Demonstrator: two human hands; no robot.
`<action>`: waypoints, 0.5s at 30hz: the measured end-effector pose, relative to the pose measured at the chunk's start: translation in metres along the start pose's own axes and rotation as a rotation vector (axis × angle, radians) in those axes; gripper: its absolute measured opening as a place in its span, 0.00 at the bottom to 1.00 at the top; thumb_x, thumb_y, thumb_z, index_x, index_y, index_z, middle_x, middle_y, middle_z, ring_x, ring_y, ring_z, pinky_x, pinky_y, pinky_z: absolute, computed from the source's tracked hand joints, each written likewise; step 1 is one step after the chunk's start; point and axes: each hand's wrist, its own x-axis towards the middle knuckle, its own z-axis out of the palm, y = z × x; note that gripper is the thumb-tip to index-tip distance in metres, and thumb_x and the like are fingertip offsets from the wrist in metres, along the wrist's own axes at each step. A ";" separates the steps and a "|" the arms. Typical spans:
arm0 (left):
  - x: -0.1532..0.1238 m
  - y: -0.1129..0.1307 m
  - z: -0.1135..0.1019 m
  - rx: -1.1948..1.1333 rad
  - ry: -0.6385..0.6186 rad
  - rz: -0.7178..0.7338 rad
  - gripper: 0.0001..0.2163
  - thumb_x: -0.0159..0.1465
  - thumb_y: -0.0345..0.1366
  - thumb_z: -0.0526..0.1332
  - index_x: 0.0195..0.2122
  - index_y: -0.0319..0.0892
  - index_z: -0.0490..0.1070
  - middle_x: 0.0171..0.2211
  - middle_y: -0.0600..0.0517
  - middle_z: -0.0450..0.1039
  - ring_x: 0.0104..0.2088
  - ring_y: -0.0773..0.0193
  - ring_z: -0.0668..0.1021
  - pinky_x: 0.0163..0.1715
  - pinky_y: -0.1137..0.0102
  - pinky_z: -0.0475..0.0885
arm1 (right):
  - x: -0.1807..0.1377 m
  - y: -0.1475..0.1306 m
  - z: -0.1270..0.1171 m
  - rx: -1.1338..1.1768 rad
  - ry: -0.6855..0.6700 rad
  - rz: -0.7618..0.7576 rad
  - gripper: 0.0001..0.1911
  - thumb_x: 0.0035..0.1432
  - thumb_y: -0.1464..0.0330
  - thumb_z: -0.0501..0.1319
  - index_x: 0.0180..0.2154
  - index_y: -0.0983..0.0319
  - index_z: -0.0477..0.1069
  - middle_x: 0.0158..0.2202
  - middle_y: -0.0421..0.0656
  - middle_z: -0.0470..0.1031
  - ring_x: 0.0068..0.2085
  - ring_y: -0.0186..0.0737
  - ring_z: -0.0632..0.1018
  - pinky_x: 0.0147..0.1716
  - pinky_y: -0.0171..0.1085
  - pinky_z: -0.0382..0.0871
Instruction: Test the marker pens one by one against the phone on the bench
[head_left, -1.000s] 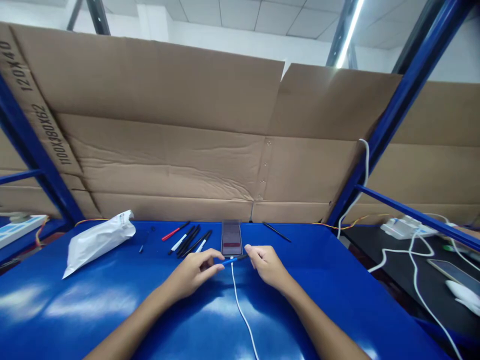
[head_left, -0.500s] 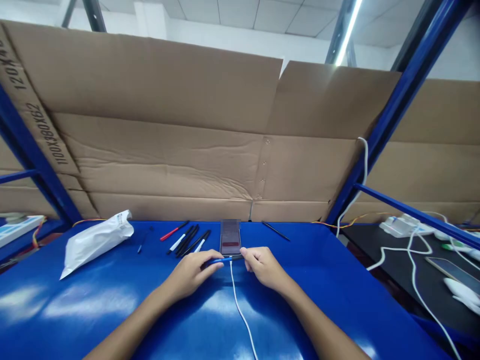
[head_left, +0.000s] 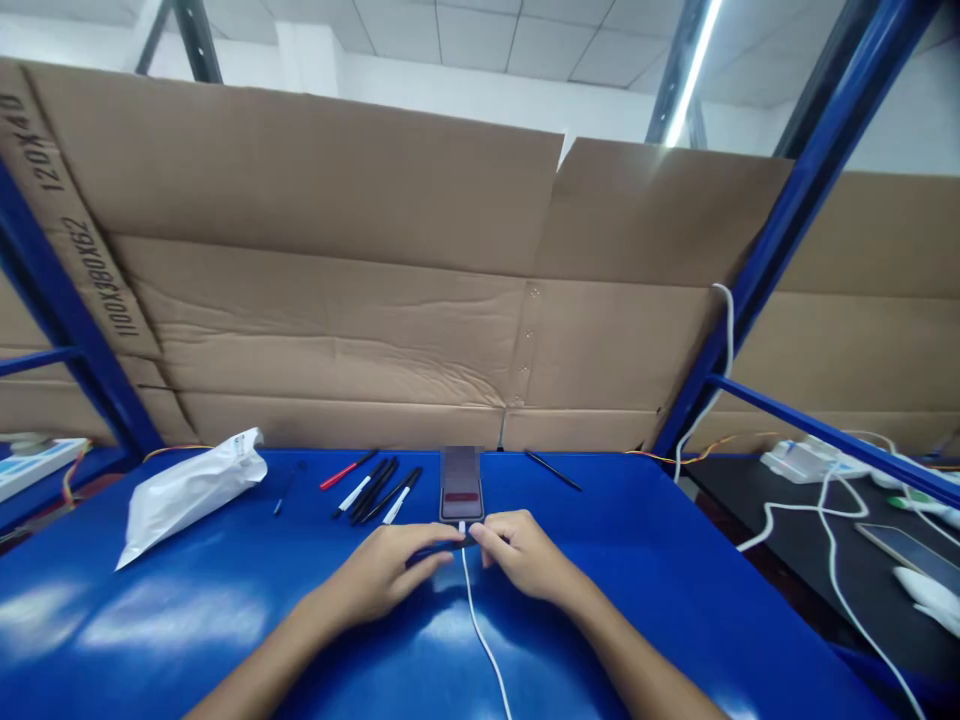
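My left hand and my right hand meet above the middle of the blue table. Between their fingertips lies a pen, mostly covered and looking dark here. The left thumb and index finger close loosely about one end of it; the right hand pinches the other end, which its fingers hide. Just beyond the fingers a phone lies on the table. A white cable runs from its near edge, passing below the hands toward me.
Several black and white pens, a red pen and a thin blue pen lie left of the phone. Farther left is a white plastic bag. A black pen rests at right. Cardboard walls the back.
Both hands have come slightly nearer to me and closer together. The pen's blue barrel, plain to see before, is now mostly covered. The camera view has tilted up slightly.
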 end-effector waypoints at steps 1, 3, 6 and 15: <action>0.000 0.000 0.000 0.007 0.005 0.014 0.17 0.76 0.45 0.54 0.61 0.52 0.73 0.57 0.49 0.79 0.53 0.54 0.80 0.56 0.63 0.71 | 0.000 -0.001 0.000 -0.002 -0.011 -0.007 0.29 0.75 0.57 0.52 0.24 0.62 0.74 0.25 0.40 0.76 0.30 0.36 0.76 0.34 0.34 0.63; 0.001 0.001 -0.001 0.027 0.013 0.009 0.17 0.77 0.44 0.51 0.60 0.51 0.75 0.51 0.49 0.82 0.48 0.56 0.82 0.52 0.65 0.73 | 0.000 -0.003 -0.001 -0.008 -0.011 -0.020 0.24 0.74 0.59 0.54 0.28 0.62 0.77 0.29 0.41 0.78 0.33 0.38 0.78 0.36 0.34 0.64; 0.002 0.002 -0.002 0.049 0.011 -0.018 0.19 0.78 0.44 0.48 0.59 0.49 0.75 0.35 0.51 0.82 0.32 0.61 0.80 0.39 0.69 0.72 | 0.000 -0.004 -0.003 0.013 0.004 -0.030 0.17 0.71 0.62 0.59 0.33 0.61 0.79 0.34 0.42 0.80 0.37 0.39 0.78 0.38 0.35 0.67; 0.002 -0.003 -0.008 -0.047 0.031 -0.137 0.22 0.78 0.47 0.44 0.50 0.43 0.75 0.21 0.57 0.73 0.24 0.63 0.76 0.31 0.71 0.67 | -0.003 -0.007 -0.009 0.089 0.108 -0.036 0.11 0.69 0.65 0.60 0.47 0.58 0.80 0.45 0.44 0.82 0.45 0.43 0.80 0.46 0.38 0.70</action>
